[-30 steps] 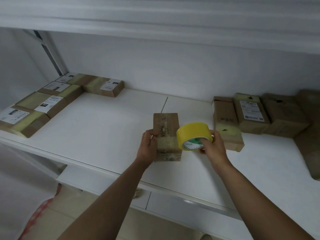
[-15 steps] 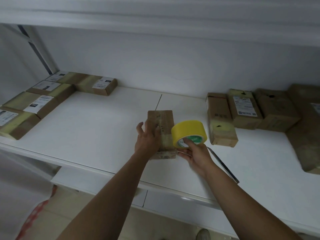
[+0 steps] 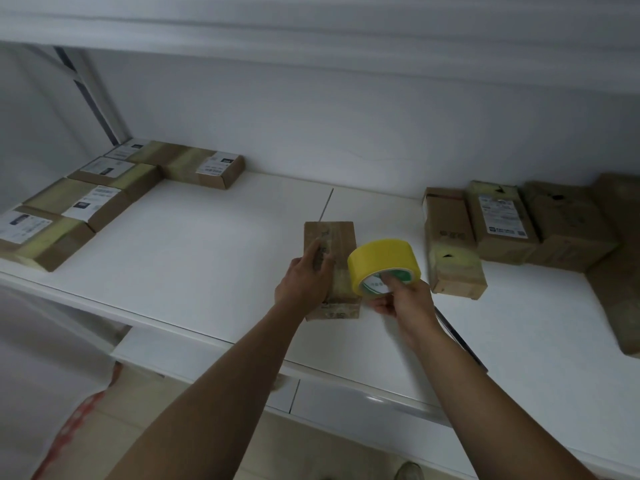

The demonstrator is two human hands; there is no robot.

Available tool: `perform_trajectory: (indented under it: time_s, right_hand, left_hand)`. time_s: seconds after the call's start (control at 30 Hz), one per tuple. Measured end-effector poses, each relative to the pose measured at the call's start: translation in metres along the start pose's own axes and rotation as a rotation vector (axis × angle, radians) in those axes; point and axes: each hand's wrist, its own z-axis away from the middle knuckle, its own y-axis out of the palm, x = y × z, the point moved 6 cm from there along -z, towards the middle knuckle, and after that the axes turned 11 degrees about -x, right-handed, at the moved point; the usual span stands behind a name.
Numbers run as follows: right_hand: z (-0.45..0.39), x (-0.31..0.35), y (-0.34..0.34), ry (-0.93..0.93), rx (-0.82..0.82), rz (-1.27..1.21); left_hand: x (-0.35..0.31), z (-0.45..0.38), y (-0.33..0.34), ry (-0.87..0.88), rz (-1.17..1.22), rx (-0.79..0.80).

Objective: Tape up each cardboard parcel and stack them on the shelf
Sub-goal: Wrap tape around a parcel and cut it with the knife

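Observation:
A small brown cardboard parcel (image 3: 341, 237) lies on the white shelf (image 3: 207, 244), near its front edge. My left hand (image 3: 306, 278) lies flat on the parcel's top with straight fingers, pressing it down. Just right of the parcel, my right hand (image 3: 403, 299) holds a roll of yellow tape (image 3: 381, 263), fingers hooked into its core. The roll touches the parcel's right side. Where the tape meets the parcel is hidden by the roll.
Several taped, labelled parcels (image 3: 86, 199) line the shelf's left end and back left corner. More brown parcels (image 3: 502, 223) sit at the right, and a large one (image 3: 620, 278) at the far right edge. A dark thin tool (image 3: 460, 337) lies under my right forearm.
My left hand went from gripping the parcel's side to lying flat on top. My right hand turned the roll and shifted it slightly against the parcel.

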Motion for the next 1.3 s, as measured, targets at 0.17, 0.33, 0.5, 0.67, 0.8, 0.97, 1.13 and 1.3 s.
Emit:
perform_trajectory:
  time_s: [0.17,0.33,0.5,0.67,0.8,0.97,1.13,1.3]
  right_hand:
    - [-0.001,0.002,-0.004,-0.043,-0.063,0.027]
    - [-0.003,-0.010,-0.016,0.027,-0.131,-0.068]
    - [-0.008,-0.014,-0.017,0.028,-0.129,-0.063]
    - [-0.017,-0.027,-0.018,0.046,-0.073,-0.016]
    - [-0.017,-0.035,-0.019,0.073,-0.051,-0.001]
    - [-0.019,-0.036,-0.023,0.087,-0.055,0.055]
    - [-0.020,-0.039,-0.024,0.090,-0.059,0.084]
    - [-0.021,-0.040,-0.024,0.092,-0.056,0.107]
  left_hand:
    - [-0.001,0.002,0.001,-0.025,-0.006,0.031]
    - [-0.002,0.003,0.000,-0.046,-0.006,0.038]
    - [-0.004,0.005,0.001,-0.025,-0.036,0.064]
    - [-0.014,0.002,-0.003,0.193,-0.317,0.022]
    - [-0.030,-0.001,0.011,0.507,-0.505,0.067]
    - [-0.043,-0.005,0.020,0.454,-0.379,0.065]
    - [-0.054,0.003,0.023,0.357,-0.447,-0.066]
    - [-0.044,-0.004,0.029,0.274,-0.484,0.058]
